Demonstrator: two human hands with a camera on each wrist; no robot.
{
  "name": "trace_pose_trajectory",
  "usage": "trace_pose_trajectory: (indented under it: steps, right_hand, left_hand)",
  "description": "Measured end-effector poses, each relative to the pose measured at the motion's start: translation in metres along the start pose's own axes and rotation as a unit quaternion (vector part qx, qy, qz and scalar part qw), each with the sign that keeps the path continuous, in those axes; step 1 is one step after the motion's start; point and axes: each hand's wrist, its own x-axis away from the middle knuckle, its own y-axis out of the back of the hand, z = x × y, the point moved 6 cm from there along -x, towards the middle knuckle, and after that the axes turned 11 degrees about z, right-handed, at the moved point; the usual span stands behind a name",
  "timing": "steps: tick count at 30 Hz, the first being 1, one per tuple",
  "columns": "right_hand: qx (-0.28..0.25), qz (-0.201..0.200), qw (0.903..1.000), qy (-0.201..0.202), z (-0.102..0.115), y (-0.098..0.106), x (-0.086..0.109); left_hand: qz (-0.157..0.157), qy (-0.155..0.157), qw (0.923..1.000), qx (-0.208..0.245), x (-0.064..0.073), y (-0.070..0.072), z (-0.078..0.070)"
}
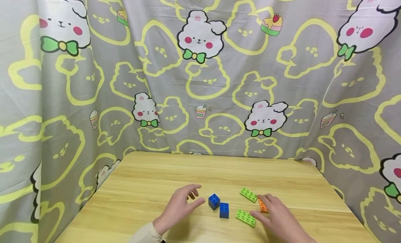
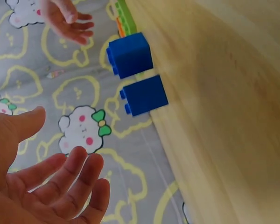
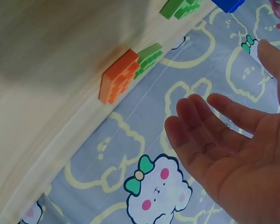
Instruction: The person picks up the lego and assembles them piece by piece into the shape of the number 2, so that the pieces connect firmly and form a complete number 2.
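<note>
Two blue toy bricks stand near the table's middle, the farther blue brick [image 1: 214, 202] turned at an angle beside the nearer blue brick [image 1: 223, 210]. My left hand [image 1: 183, 202] hovers to their left with fingers spread and nothing held. To the right lie two flat lime green bricks, a far green brick [image 1: 248, 195] and a near green brick [image 1: 245, 218]. An orange brick [image 1: 263, 205] sits between and right of them, partly hidden behind my right hand [image 1: 277, 217]. In the right wrist view, that hand [image 3: 233, 149] is relaxed and apart from the orange brick [image 3: 118, 77].
The light wooden table [image 1: 175, 170] reaches back to a grey curtain [image 1: 219, 79] printed with white and yellow cartoon animals. The curtain also hangs along both sides of the table. A pale sleeve [image 1: 146, 234] covers my left wrist.
</note>
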Motion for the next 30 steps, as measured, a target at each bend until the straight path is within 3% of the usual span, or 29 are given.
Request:
trace_pose_trajectory:
  steps: [6,13,30]
  right_hand:
    - [-0.002,-0.001,0.9996,0.028,0.009,-0.001,-0.003]
    - [-0.007,0.009,0.9995,0.031,0.017,-0.006,-0.009]
    - [0.027,0.057,0.9958,0.066,0.021,-0.026,-0.018]
  left_hand:
    - [0.025,-0.008,0.9993,0.027,-0.007,-0.016,-0.005]
    - [0.060,-0.002,0.9960,0.066,-0.013,-0.033,-0.008]
    - [0.083,-0.001,0.9925,0.090,-0.019,-0.051,-0.010]
